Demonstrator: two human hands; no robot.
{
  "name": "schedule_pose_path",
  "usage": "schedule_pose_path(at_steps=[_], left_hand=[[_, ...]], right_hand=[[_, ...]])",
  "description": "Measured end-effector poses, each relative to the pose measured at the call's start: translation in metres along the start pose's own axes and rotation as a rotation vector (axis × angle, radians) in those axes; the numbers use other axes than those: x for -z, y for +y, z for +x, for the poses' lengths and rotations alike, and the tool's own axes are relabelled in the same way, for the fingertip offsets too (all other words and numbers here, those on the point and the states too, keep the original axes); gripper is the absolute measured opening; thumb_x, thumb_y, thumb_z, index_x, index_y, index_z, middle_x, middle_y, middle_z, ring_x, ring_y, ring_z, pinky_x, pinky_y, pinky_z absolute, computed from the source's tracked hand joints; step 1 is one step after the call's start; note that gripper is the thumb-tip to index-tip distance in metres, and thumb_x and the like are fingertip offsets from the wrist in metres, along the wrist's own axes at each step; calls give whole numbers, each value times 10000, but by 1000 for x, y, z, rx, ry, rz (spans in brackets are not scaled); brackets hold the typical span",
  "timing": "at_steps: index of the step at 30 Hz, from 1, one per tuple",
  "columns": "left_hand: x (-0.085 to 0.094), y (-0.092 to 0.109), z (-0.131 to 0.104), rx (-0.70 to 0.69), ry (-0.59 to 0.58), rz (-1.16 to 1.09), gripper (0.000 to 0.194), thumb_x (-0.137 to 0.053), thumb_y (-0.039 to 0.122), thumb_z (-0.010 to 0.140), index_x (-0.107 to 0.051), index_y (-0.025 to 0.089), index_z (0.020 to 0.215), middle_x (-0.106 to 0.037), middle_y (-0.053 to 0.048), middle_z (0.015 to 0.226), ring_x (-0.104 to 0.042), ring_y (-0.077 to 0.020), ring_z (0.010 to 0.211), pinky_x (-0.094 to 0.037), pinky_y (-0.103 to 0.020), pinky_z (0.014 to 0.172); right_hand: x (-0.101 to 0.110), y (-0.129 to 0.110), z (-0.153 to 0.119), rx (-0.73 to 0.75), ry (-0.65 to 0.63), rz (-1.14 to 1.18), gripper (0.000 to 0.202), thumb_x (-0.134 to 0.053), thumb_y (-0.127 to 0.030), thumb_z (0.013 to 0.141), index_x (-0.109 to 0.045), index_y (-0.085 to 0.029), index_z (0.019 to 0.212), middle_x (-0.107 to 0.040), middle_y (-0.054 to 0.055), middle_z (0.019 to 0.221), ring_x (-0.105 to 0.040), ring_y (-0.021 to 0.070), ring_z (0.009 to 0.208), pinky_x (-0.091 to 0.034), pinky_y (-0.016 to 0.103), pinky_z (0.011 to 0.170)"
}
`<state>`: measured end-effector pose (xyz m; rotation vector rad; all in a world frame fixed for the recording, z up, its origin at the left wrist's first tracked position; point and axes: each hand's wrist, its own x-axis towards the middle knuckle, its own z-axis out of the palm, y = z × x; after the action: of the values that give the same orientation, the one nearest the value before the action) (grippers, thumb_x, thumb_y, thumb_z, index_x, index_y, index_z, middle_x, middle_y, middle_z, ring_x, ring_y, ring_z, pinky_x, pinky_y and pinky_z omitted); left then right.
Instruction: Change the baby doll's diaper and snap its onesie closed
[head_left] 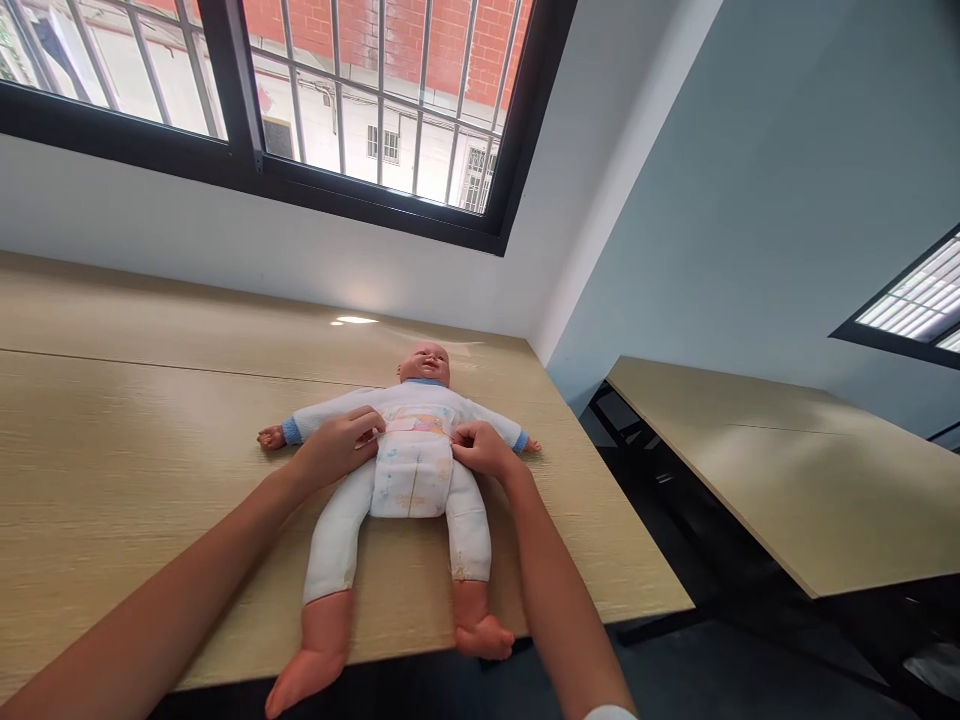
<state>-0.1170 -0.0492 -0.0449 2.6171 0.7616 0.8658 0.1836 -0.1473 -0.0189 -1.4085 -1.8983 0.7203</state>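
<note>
A baby doll [426, 364] in a white top with blue collar and cuffs lies on its back on the wooden table [112, 440], feet towards me. Around its hips sits a white diaper [412, 480] with a printed waistband. My left hand [341, 443] is closed at the diaper's left edge, its fingers curled at the waistband. At the opposite side, my right hand [482, 448] pinches the diaper's right edge near the waist. My hands partly cover both side edges. The doll's bare feet reach to the table's front edge, the left one hanging past it.
A second wooden table [780, 480] stands to the right, across a gap with dark metal legs and dark floor. Behind the doll are a white wall [285, 240] and a barred window with a black frame [375, 205].
</note>
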Motion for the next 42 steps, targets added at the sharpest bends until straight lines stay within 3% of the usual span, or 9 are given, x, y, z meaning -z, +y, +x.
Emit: schedule_pose_path(at_steps=[7, 13, 16, 28, 34, 42], left_hand=[[-1, 1, 2, 1, 30, 17, 141, -529, 199, 909, -643, 217, 991, -719, -45, 1001, -620, -163, 764, -473, -276, 725], [15, -6, 1, 58, -87, -247, 199, -602, 303, 905, -710, 227, 1054, -731, -66, 1051, -641, -171, 783, -531, -291, 710], [16, -8, 0, 87, -95, -305, 229, -614, 356, 909, -716, 232, 1073, -733, -65, 1031, -656, -177, 789, -545, -290, 695], [-1, -9, 0, 52, -11, -74, 201, -511, 287, 954, -654, 235, 1084, -715, -47, 1114, -648, -169, 788, -500, -293, 725], [-8, -5, 5, 75, 72, -2, 88, -536, 243, 885, -606, 229, 936, -675, -2, 920, -588, -144, 682, -421, -267, 647], [-8, -5, 3, 93, 85, -31, 56, -552, 213, 820, -517, 208, 777, -572, 11, 772, -496, -147, 666, -353, -271, 620]], right_hand=[[-6, 2, 3, 25, 63, -157, 313, -517, -307, 816, -346, -204, 575, -296, -42, 604, -282, 113, 614, -209, 283, 578], [8, -4, -3, -11, -39, -30, 260, -574, -342, 799, -443, -201, 624, -407, -41, 641, -350, 120, 642, -273, 269, 588], [9, -2, -2, -49, -24, -18, 253, -600, -359, 786, -475, -198, 636, -440, -41, 643, -378, 123, 642, -289, 267, 589], [-5, 15, 6, -12, 89, -190, 347, -534, -387, 855, -400, -208, 590, -399, -39, 585, -315, 126, 612, -208, 286, 581], [-12, 19, 10, 15, 133, -203, 319, -513, -351, 832, -345, -215, 598, -382, -36, 582, -306, 135, 630, -205, 293, 600], [-13, 23, 11, 16, 142, -184, 298, -508, -355, 821, -361, -213, 604, -367, -38, 601, -316, 129, 625, -213, 291, 598]])
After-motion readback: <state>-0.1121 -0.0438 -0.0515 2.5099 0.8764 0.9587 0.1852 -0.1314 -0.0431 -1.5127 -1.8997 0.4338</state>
